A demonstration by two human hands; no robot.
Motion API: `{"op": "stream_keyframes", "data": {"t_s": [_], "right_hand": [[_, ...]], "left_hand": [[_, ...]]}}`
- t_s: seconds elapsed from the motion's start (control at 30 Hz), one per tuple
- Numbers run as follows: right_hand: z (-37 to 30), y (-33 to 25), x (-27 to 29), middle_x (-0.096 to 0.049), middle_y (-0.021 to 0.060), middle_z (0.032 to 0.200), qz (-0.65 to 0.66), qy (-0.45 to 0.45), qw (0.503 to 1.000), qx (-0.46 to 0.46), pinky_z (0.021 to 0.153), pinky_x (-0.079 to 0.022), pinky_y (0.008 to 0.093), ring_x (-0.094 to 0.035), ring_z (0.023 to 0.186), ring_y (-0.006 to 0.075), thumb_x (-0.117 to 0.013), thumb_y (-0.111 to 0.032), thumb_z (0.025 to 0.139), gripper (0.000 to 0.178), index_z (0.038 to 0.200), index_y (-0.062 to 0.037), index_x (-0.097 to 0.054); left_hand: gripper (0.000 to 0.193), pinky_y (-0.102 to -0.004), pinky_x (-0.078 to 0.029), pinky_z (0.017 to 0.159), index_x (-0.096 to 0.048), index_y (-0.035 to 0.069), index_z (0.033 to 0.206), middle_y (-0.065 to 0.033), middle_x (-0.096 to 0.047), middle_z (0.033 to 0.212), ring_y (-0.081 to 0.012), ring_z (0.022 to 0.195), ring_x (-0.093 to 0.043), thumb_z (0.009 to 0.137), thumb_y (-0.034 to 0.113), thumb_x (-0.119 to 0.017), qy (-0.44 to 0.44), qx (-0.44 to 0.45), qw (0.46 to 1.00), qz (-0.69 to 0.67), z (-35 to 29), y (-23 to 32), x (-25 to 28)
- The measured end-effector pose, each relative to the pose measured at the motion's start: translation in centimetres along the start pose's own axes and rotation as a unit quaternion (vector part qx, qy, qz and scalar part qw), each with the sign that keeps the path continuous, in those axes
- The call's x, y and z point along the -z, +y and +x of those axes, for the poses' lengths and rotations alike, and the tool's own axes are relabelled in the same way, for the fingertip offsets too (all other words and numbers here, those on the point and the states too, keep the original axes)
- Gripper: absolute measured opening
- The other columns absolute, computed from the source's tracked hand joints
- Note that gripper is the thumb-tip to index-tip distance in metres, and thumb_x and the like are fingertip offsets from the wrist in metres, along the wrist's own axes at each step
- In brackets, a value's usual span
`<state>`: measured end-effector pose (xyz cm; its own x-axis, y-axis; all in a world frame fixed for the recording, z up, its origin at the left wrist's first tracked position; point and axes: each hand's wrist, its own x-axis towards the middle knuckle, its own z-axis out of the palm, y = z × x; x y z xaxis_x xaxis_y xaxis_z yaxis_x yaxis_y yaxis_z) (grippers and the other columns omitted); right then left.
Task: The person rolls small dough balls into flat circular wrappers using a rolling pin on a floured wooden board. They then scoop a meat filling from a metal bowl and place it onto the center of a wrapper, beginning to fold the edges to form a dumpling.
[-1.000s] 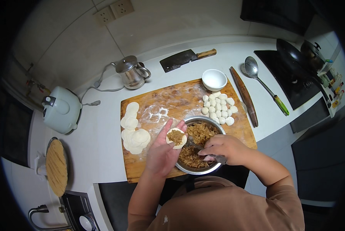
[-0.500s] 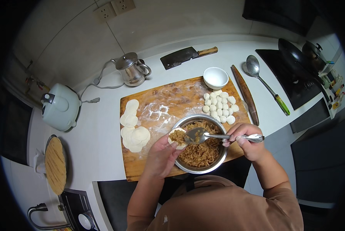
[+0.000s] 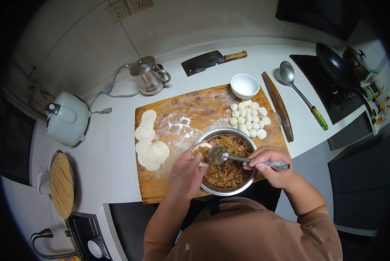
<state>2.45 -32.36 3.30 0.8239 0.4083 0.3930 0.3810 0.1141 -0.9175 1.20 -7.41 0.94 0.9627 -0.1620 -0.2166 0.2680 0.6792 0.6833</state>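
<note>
My left hand [image 3: 187,174] is closed around the edge of a round dough wrapper [image 3: 205,162], cupped over the left rim of a steel bowl. Brown minced filling [image 3: 199,152] lies on the wrapper. A metal spoon [image 3: 234,157] is gripped by its handle in my right hand [image 3: 271,164], above the bowl's right side. The spoon's head presses against the filling on the wrapper. The steel bowl [image 3: 226,192] below holds more brown filling [image 3: 228,173]. Flat dough wrappers [image 3: 158,151] overlap on the left of the wooden board, and small dough balls [image 3: 248,117] cluster at its right.
The floured wooden board [image 3: 182,100] rests on a white counter [image 3: 116,174]. Around it are a white bowl [image 3: 244,86], a rolling pin [image 3: 277,106], a cleaver [image 3: 202,63], a steel kettle [image 3: 148,77], a skimmer [image 3: 300,92] and a woven round tray [image 3: 61,186]. A cooktop [image 3: 325,87] is at right.
My right hand has moved slightly left and down, pushing the spoon further over the wrapper and tilting it more. My left hand still holds the wrapper in nearly the same place.
</note>
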Motion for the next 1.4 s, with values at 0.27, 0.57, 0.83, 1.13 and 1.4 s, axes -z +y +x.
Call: {"op": "stream_keyframes", "data": {"t_s": [0.27,0.57,0.83,1.13,1.4], "right_hand": [[-0.6,-1.0,1.2,-0.072,0.0145,0.091,-0.086,-0.012,0.996,0.033,0.074,-0.056,0.0320,-0.070,0.080,0.0232,-0.064,-0.001,0.088,0.006,0.092,0.0006,-0.068],[-0.4,-1.6,1.2,-0.072,0.0150,0.089,-0.056,0.006,0.998,0.037,0.073,-0.056,0.0318,-0.070,0.080,0.0231,-0.062,-0.001,0.089,0.005,0.091,0.0008,-0.067],[-0.5,-0.6,0.6,-0.072,0.0137,0.089,-0.052,-0.008,0.998,0.033,0.074,-0.056,0.0325,-0.070,0.080,0.0232,-0.062,0.001,0.088,0.005,0.090,0.0011,-0.067],[-1.2,-2.3,1.9,-0.071,0.0143,0.088,-0.077,-0.010,0.997,0.015,0.072,-0.057,0.0323,-0.071,0.078,0.0230,-0.061,-0.001,0.089,0.004,0.088,0.0001,-0.065],[-0.7,-1.8,1.3,-0.071,0.0153,0.089,-0.057,-0.020,0.997,0.043,0.073,-0.058,0.0325,-0.071,0.079,0.0233,-0.058,-0.001,0.090,0.008,0.093,0.0026,-0.065]], "left_hand": [[0.040,-0.0415,-0.042,0.110,-0.041,-0.008,0.136,-0.0219,-0.056,0.129,-0.0273,0.122,-0.055,0.098,0.004,-0.049,0.043,-0.025,0.998,0.027,0.5,-0.2,0.1],[0.043,-0.0427,-0.043,0.110,-0.040,-0.008,0.136,-0.0225,-0.056,0.128,-0.0288,0.122,-0.056,0.097,0.005,-0.052,0.030,-0.007,0.999,0.021,0.6,0.1,-0.2],[0.039,-0.0408,-0.046,0.106,-0.045,-0.007,0.132,-0.0209,-0.058,0.125,-0.0268,0.118,-0.057,0.095,0.000,-0.052,0.027,0.008,0.998,0.050,0.6,-0.4,-0.6],[0.039,-0.0401,-0.047,0.103,-0.044,-0.008,0.133,-0.0228,-0.059,0.123,-0.0282,0.115,-0.059,0.094,-0.005,-0.047,0.047,-0.017,0.997,0.057,0.9,-0.1,-0.6],[0.040,-0.0434,-0.045,0.106,-0.039,-0.008,0.137,-0.0237,-0.056,0.128,-0.0301,0.120,-0.057,0.098,0.002,-0.042,0.026,0.000,0.997,0.074,0.8,0.5,-1.2]]}}
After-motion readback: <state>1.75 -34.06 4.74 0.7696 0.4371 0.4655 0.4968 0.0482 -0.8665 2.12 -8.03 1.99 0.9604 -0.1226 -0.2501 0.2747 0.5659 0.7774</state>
